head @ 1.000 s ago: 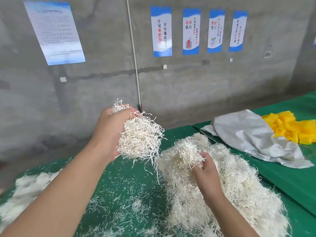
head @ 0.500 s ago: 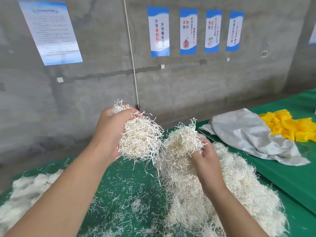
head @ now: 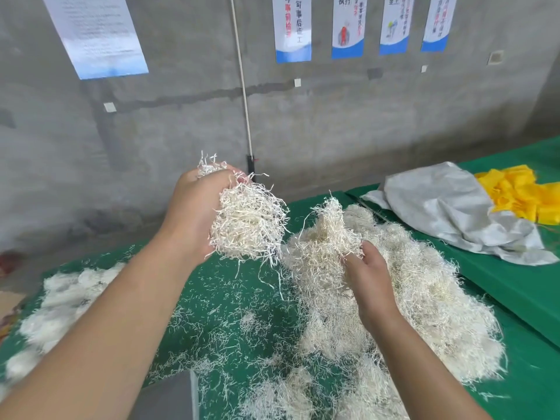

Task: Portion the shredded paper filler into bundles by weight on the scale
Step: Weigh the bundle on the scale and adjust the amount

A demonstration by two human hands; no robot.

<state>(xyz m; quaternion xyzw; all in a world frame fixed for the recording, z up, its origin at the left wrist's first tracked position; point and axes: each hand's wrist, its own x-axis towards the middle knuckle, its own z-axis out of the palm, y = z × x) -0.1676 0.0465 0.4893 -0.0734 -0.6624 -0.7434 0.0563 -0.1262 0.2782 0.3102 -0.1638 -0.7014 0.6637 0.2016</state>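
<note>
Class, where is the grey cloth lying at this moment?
In the head view, the grey cloth lies at the right on the green table, between the big paper pile and the yellow cloth.

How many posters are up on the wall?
5: a big pale one at the left, then four blue-bottomed ones in a row. More may hang out of view.

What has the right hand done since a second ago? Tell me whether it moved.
Yes. The right hand has risen from the big pile of shredded paper, lifting a tuft toward the bundle in the left hand.
</note>
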